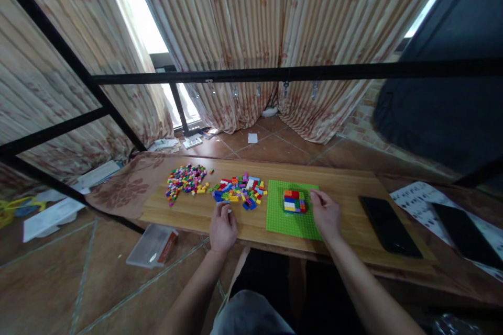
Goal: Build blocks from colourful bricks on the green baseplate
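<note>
My left hand (223, 227) is at the near side of a pile of mixed building bricks (238, 188), its fingers curled together. A small pale bit shows at its fingertips, too small to name. Over the right edge of a green baseplate (277, 220) is my right hand (327, 213), thumb and fingers pinched; what they hold, if anything, is hidden. Just left of those fingertips, a block of joined bricks (294, 202) in red, orange, white, blue, yellow and purple sits on the baseplate.
A heap of smaller colourful bricks (186, 178) lies at the left of the wooden board (251, 225). On its right rests a black phone-like slab (389, 225); beyond are a printed sheet (412, 193) and another dark slab (469, 233). A clear plastic box (151, 246) stands lower left.
</note>
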Demonstrator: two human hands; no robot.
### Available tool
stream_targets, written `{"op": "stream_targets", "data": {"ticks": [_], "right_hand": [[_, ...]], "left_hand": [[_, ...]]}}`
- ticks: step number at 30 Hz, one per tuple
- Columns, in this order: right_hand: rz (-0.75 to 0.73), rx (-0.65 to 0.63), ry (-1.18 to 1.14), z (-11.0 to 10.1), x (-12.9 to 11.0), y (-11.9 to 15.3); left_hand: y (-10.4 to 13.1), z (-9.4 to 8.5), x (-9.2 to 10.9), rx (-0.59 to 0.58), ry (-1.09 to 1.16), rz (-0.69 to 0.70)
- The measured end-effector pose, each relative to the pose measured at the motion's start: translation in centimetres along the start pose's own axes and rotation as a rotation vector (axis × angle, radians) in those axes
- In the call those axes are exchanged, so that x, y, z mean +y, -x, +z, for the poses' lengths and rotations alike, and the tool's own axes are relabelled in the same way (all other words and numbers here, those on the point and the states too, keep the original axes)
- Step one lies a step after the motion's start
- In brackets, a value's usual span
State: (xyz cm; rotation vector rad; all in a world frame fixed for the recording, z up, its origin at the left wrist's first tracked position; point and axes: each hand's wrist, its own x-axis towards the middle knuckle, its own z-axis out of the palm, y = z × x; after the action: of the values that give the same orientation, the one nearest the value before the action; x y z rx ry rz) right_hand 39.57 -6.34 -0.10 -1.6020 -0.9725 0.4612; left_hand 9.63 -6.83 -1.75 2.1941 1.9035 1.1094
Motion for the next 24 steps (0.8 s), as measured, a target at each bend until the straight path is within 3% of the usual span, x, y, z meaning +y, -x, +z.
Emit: {"op": "stream_targets", "data": {"ticks": [3, 7, 12, 18, 24], "right_hand": [[-0.137, -0.068, -0.008, 0.9, -2.1, 2.7], [-0.300, -0.341, 0.122, 3.3, -4.7, 6.7], [-0.405, -0.523, 0.299, 6.5, -5.4, 9.1], [-0.520, -0.521, 0.515, 10.5, -6.2, 8.7], [-0.508, -0.455, 0.710, 13.5, -7.4, 7.8]], "left_hand": [[0.0, -0.1, 0.1, -0.009, 0.007, 0.007], [0.1, -0.2, 0.2, -0.026, 0.012, 0.012], [0.2, -0.3, 0.1, -0.048, 0.013, 0.036], [0.2, -0.7, -0.1, -0.127, -0.015, 0.103], [0.2, -0.7, -0.3, -0.157, 0.005, 0.119]]}}
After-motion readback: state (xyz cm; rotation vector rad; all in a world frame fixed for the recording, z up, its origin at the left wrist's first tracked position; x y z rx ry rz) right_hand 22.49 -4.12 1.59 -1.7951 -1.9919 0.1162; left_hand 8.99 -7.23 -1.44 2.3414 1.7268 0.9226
